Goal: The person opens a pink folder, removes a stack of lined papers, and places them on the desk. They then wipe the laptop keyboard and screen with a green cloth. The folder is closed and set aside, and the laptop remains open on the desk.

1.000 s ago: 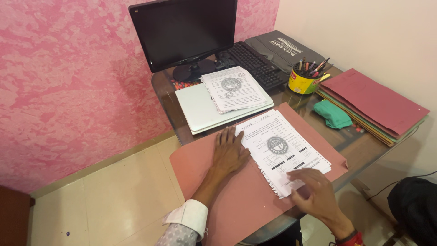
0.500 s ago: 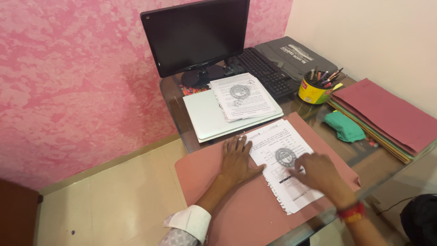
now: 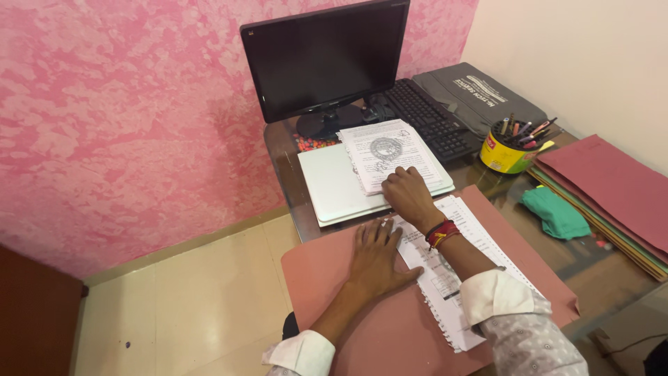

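Reaching forward, the right hand (image 3: 407, 195) rests its knuckles-up grip on the near edge of the stapled paper stack (image 3: 391, 152), which lies on a pale green folder (image 3: 341, 184) just beyond the grip; the fingers curl down onto the sheets, but whether they pinch any page or only press on it cannot be told, since the back of the hand covers the fingertips. The left hand (image 3: 376, 254), nearer than that grip and to its left, lies flat with fingers spread, pressing on the open pink folder (image 3: 334, 278) at the edge of the printed sheets (image 3: 452, 278) with a torn, perforated margin.

Judging from this, the top pages could buckle or slide off the green folder if the curled fingers drag rather than lift, and the right forearm, crossing the printed sheets, could scuff or shift them. The pink folder overhangs the tabletop (image 3: 591, 264) toward the person, so it could tip if the left hand lets up.

To the right of the grip stand a yellow pen cup (image 3: 504, 154) and a green cloth (image 3: 555, 211); beyond it, a keyboard (image 3: 428, 118) and dark monitor (image 3: 327, 59). The folder pile (image 3: 612, 188) at far right is cut off by the frame.
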